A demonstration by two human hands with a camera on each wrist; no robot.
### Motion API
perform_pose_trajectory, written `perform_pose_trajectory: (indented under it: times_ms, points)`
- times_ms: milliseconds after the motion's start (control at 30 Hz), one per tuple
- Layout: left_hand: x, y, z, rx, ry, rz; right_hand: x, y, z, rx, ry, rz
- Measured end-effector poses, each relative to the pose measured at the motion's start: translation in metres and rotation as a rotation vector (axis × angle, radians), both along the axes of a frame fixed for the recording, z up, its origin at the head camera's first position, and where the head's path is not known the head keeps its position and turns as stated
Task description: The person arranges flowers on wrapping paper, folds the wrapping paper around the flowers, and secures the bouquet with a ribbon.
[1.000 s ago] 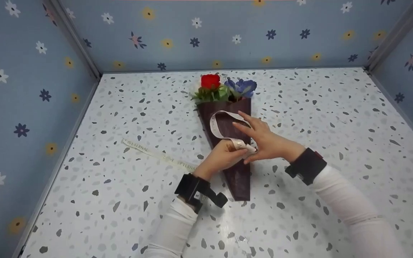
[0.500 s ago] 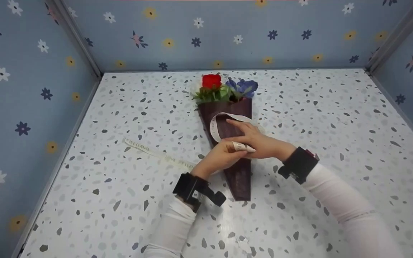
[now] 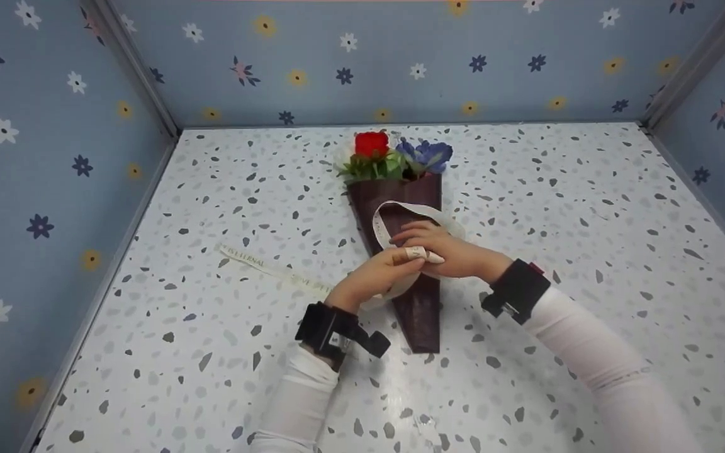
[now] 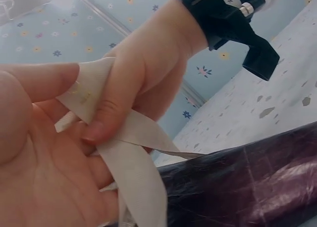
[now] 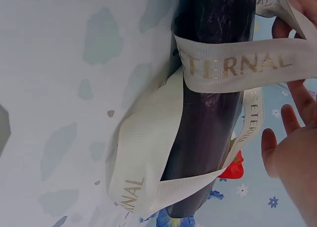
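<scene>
A bouquet in dark maroon wrapping lies on the table, with a red flower and a blue flower at its far end. Round the wrapping passes a cream ribbon printed with gold letters; part of it forms a loop above the bouquet. My left hand pinches the ribbon between thumb and fingers over the middle of the wrapping. Close against it, my right hand holds the ribbon too, its thumb pressed on the band in the left wrist view. The overlapping hands hide part of the ribbon.
One ribbon tail stretches left across the speckled white table. Blue flower-patterned panels stand at the back and both sides. Black camera straps sit on both wrists.
My right hand has moved left onto the left hand, its spread fingers now folding in around the ribbon. The loop has shifted slightly. Its lower part now shows below the left hand.
</scene>
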State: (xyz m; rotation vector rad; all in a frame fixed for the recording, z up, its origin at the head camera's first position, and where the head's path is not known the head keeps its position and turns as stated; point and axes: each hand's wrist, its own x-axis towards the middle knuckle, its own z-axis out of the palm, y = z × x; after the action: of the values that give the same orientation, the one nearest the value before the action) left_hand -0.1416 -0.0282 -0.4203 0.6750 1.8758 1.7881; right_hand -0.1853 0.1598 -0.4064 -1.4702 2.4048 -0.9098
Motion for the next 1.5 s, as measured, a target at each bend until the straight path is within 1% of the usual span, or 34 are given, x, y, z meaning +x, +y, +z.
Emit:
perform_pose_trajectory:
  times_ms: [67, 167, 200, 267, 333, 400, 467, 567, 700, 767, 867, 933, 1000, 1067, 1133, 1233, 1300, 1367, 1433, 1500]
  points:
    - [-0.001, -0.004, 0.002, -0.057, 0.029, -0.016, 0.001, -0.001, 0.000, 0.021, -0.003, -0.015]
    - [-0.001, -0.008, 0.005, -0.092, 0.036, -0.034, 0.004, -0.003, -0.002, 0.033, -0.030, -0.050]
    - [-0.001, -0.009, 0.005, -0.107, 0.034, -0.031, 0.005, -0.004, -0.003, 0.030, -0.032, -0.059]
    - [0.000, -0.010, 0.006, -0.109, 0.045, -0.033, 0.006, -0.005, -0.004, 0.011, -0.024, -0.056]
    - [0.000, -0.011, 0.007, -0.109, 0.050, -0.034, 0.006, -0.007, -0.006, 0.007, 0.010, -0.042]
    - [0.000, -0.011, 0.006, -0.092, 0.066, -0.058, 0.006, -0.009, -0.005, 0.013, 0.028, -0.023]
    - [-0.001, -0.012, 0.006, -0.072, 0.083, -0.088, 0.007, -0.010, -0.004, 0.027, 0.023, -0.008]
    - [-0.001, -0.013, 0.005, -0.074, 0.062, -0.116, 0.008, -0.009, -0.003, 0.030, -0.027, 0.008]
    - [0.001, -0.014, 0.006, -0.110, 0.025, -0.120, 0.008, -0.009, -0.001, 0.010, -0.085, 0.031]
    - [0.002, -0.015, 0.006, -0.111, 0.019, -0.123, 0.008, -0.008, 0.000, -0.003, -0.100, 0.034]
    - [0.004, -0.017, 0.006, -0.123, 0.005, -0.109, 0.006, -0.008, 0.000, -0.011, -0.084, 0.025]
    - [0.004, -0.018, 0.006, -0.147, 0.004, -0.103, 0.005, -0.008, -0.001, -0.004, -0.054, 0.021]
    - [0.002, -0.019, 0.005, -0.161, 0.017, -0.108, 0.005, -0.009, -0.001, 0.007, -0.018, 0.009]
    - [0.000, -0.020, 0.005, -0.142, 0.022, -0.111, 0.006, -0.010, -0.002, 0.024, 0.004, -0.020]
    - [-0.001, -0.022, 0.005, -0.114, 0.017, -0.100, 0.008, -0.011, -0.003, 0.036, -0.004, -0.065]
    - [-0.001, -0.022, 0.006, -0.072, -0.008, -0.054, 0.010, -0.012, -0.004, 0.044, -0.078, -0.148]
    - [-0.001, -0.022, 0.006, -0.059, -0.020, -0.024, 0.011, -0.013, -0.003, 0.024, -0.121, -0.184]
    - [0.000, -0.020, 0.007, -0.046, -0.036, 0.011, 0.011, -0.014, -0.003, 0.002, -0.137, -0.214]
    - [0.000, -0.019, 0.007, -0.026, -0.058, 0.036, 0.011, -0.015, -0.002, -0.014, -0.120, -0.233]
    - [0.000, -0.019, 0.008, -0.016, -0.084, 0.085, 0.010, -0.016, -0.002, -0.010, -0.089, -0.259]
